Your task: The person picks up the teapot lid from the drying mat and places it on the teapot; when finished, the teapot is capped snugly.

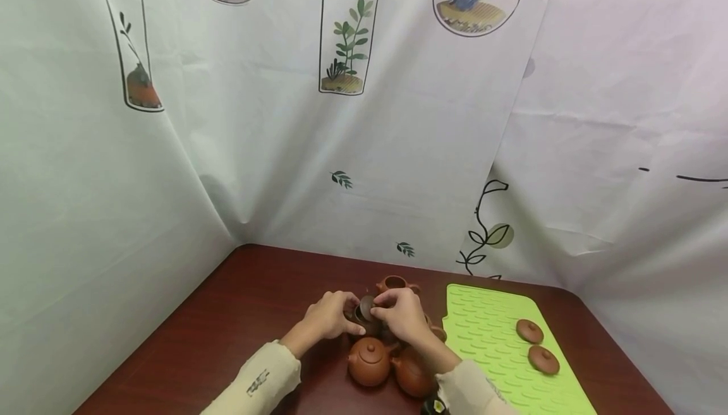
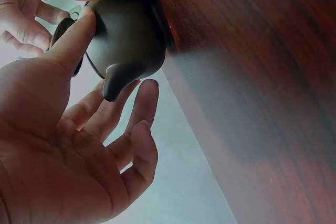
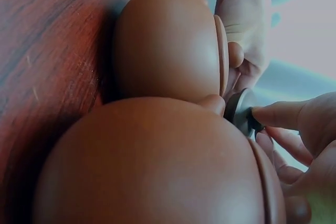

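My right hand pinches a dark teapot lid by its knob, the disc tipped on edge. Just below it stands a dark teapot, its spout toward my left palm in the left wrist view. My left hand steadies this pot, thumb at the top rim and fingers curled by the spout. The lid overlaps the pot's mouth in the head view. Close in front are a lidded reddish-brown teapot and another brown teapot, which my right forearm partly covers.
Behind my hands stands a lidless brown teapot. A teapot handle shows past my right wrist. On the right, a green mat bears two brown lids, one farther back and one nearer. White printed cloth hangs around the table.
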Demonstrator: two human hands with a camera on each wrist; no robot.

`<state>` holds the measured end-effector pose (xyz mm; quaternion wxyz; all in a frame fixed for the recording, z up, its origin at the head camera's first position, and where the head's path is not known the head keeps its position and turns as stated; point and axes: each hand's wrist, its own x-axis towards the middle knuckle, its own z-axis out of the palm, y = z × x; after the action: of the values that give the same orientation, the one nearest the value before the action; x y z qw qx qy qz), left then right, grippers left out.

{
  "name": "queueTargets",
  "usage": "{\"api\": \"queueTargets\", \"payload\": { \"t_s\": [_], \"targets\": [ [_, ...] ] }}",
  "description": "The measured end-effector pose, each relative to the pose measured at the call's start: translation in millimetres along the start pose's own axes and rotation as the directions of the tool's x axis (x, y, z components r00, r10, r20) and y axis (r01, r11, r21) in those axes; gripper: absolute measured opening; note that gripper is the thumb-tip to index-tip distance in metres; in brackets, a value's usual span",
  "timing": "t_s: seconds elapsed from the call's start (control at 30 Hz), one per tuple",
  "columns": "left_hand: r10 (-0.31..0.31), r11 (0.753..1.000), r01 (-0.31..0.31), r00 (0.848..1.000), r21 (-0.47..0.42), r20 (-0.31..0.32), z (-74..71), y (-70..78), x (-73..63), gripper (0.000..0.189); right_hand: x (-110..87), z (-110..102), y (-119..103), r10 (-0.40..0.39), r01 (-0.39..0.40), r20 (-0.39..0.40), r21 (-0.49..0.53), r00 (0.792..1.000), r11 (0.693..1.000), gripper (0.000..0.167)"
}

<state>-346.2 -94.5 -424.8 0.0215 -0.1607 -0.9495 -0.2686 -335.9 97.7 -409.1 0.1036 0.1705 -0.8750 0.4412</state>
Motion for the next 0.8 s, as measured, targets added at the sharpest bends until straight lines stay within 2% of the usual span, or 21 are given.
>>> {"api": "queueTargets", "payload": {
  "t_s": [0.8],
  "targets": [
    [-0.003,1.0,0.003,1.0,-0.014,-0.009,0.7,-0.5,0.6,0.06,6.4,8.6,3.6,-0.032,0.034,0.039,-0.036,0.999,0.999,0.006]
  ]
}}
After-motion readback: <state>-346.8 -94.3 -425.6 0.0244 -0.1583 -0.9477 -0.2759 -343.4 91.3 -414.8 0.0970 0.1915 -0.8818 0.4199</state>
